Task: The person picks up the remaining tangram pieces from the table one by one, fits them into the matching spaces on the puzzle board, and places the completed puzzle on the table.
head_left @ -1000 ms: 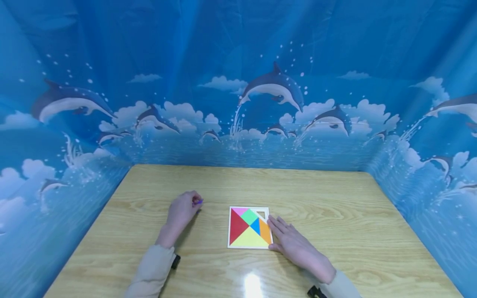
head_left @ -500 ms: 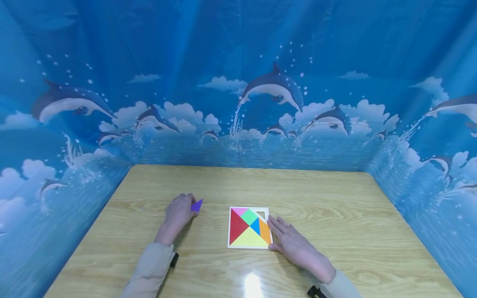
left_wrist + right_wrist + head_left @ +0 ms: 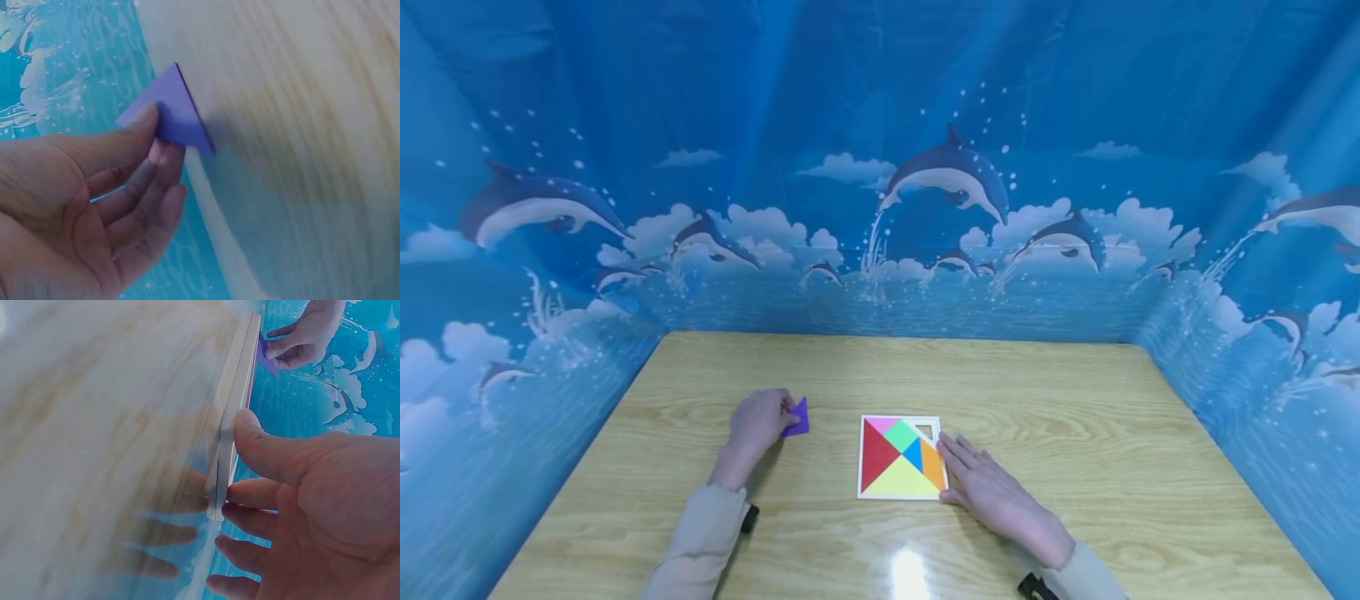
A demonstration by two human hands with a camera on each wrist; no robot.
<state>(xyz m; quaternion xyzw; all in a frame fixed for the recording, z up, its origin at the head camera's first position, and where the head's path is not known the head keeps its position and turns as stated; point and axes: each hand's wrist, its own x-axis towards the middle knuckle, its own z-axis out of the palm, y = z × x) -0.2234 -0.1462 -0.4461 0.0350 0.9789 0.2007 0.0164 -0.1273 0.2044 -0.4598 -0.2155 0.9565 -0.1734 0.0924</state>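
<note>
My left hand [image 3: 758, 421] pinches a purple triangular tangram piece [image 3: 798, 418] between thumb and fingers, left of the puzzle. The left wrist view shows the thumb pressed flat on the face of the purple piece [image 3: 181, 119], which is held up off the table. A square white-framed tangram board [image 3: 861, 458] lies mid-table, holding red, yellow, green, pink, blue and orange pieces. Its upper right corner has a bare triangular slot [image 3: 926, 431]. My right hand [image 3: 996, 492] rests against the board's right edge, fingers extended; in the right wrist view its thumb touches the board's side [image 3: 234, 419].
The wood-grain table [image 3: 1045, 392] carries the board, with bare surface around it. A blue dolphin-print curtain [image 3: 820, 100] encloses the back and both sides. Dark wrist straps sit at both sleeves, and a bright glare [image 3: 908, 575] lies near the front.
The purple piece has turned in my left fingers, from nearly edge-on to showing its broad face. The left hand has shifted slightly left. My right hand and the board stay put.
</note>
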